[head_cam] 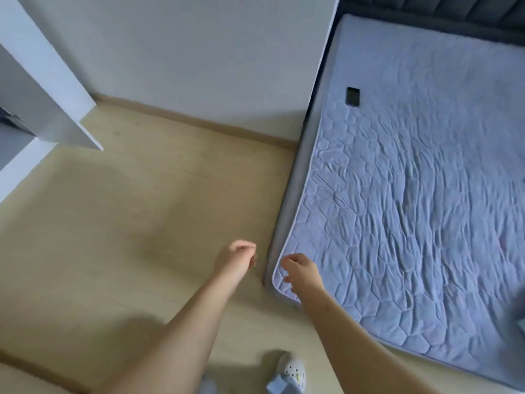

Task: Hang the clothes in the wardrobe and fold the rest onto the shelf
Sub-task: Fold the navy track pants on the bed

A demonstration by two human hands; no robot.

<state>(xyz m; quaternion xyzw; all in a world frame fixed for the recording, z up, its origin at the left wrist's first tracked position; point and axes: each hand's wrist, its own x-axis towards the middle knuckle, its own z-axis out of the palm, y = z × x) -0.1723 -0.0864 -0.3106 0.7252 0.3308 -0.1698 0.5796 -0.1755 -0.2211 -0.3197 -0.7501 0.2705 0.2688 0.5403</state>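
both hands empty, fingers loosely curled: left hand [237, 258] over floor [113, 223], right hand [302, 270] over bed [426, 194] corner. no clothes in view. wardrobe [48, 95] sits far up-left, well apart; left hand nearer, so prob turn that way.

Pale wood-look floor [113, 223] fills the lower left of the frame, meeting a plain white wall [184, 52] at a light skirting board [199, 120]. A white wardrobe panel [51, 89] juts in at the upper left. On the right lies a mattress [426, 194] in wrinkled, hexagon-quilted blue-grey fabric, a dark padded headboard [426, 4] along the top edge. A small black flat object [352, 96] rests on the mattress. The light is soft and dim.
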